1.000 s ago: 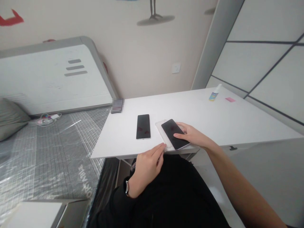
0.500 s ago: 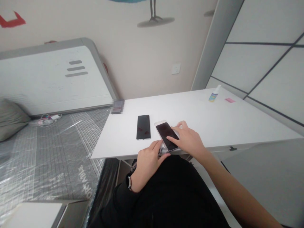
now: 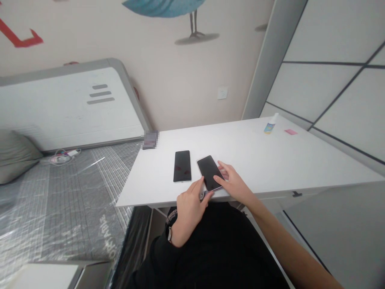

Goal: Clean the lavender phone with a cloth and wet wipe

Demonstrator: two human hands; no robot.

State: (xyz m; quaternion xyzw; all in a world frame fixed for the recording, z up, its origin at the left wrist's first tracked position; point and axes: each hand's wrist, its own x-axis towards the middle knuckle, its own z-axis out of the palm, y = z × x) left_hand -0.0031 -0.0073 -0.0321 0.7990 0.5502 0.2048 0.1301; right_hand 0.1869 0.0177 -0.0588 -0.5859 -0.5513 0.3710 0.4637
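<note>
Pressing a phone at the table's near edge

Resting on the white table, the dark-screened phone is lying face up near the front edge, angled. Right hand is laying loose, spread fingers on its right side, not gripping. Left hand is touching its near corner with fingertips, half curled, nothing clenched. Second phone is lying just beside, apart. Small bottle is standing far right.

Two glossy black glass-fronted phones on smooth matt white desk. Small plastic bottle at far right corner. Beside the desk, mattress under shiny, crinkled clear plastic wrap.
</note>
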